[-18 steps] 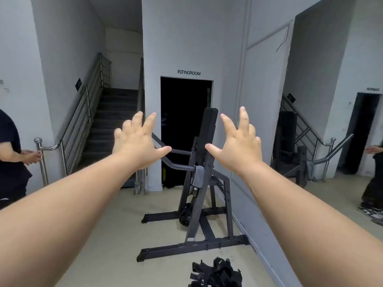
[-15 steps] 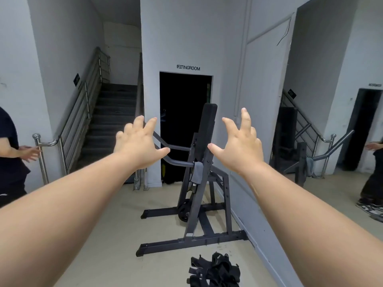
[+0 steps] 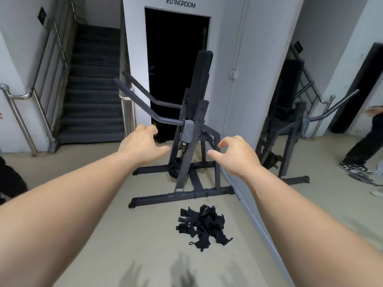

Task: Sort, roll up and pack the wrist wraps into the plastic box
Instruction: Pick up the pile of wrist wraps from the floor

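Observation:
A tangled heap of black wrist wraps lies on the beige floor, just in front of the gym machine's base and close to the mirror wall. Both my arms are stretched out in front of me, well above the heap. My left hand hangs with loosely curled fingers and holds nothing. My right hand is also empty, its fingers bent downward and relaxed. No plastic box is in view.
A black gym machine with angled bars stands ahead before a dark doorway. A mirror wall runs along the right. Stairs with a steel railing rise at left. A person walks at the right edge; another stands at far left.
My view has tilted down, bringing the whole wrap heap into sight. Both hands have dropped lower, and their spread fingers have relaxed into a loose curl.

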